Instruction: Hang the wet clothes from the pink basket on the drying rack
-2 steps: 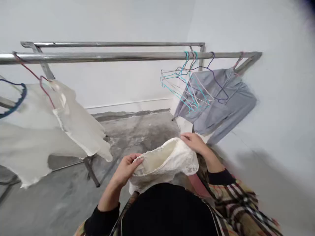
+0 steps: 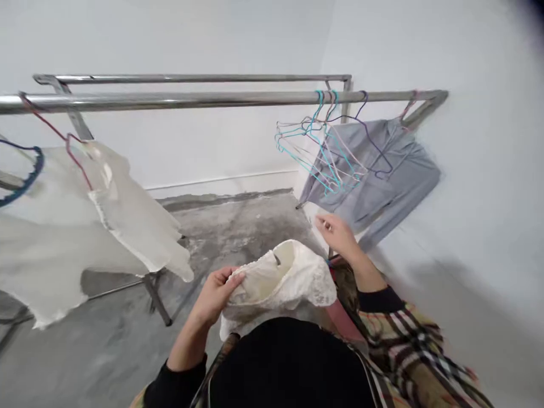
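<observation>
My left hand (image 2: 216,293) is closed on the edge of a white lace garment (image 2: 280,280) bunched in front of my chest. My right hand (image 2: 338,233) has come off the garment and hovers just above and to its right, fingers loosely apart and holding nothing. Above that hand hangs a bunch of wire hangers (image 2: 321,147) in teal, pink and purple on the metal rail (image 2: 191,100). A grey shirt (image 2: 382,170) hangs beside them at the rail's right end.
A white garment (image 2: 85,221) hangs on a red hanger at the rail's left, next to a blue hanger (image 2: 25,175). A second rail (image 2: 191,78) runs behind. White walls close in at the back and right. Bare concrete floor (image 2: 238,226) lies below.
My right hand let go of the lace garment and rose toward the hangers. The garment sagged slightly in my left hand.
</observation>
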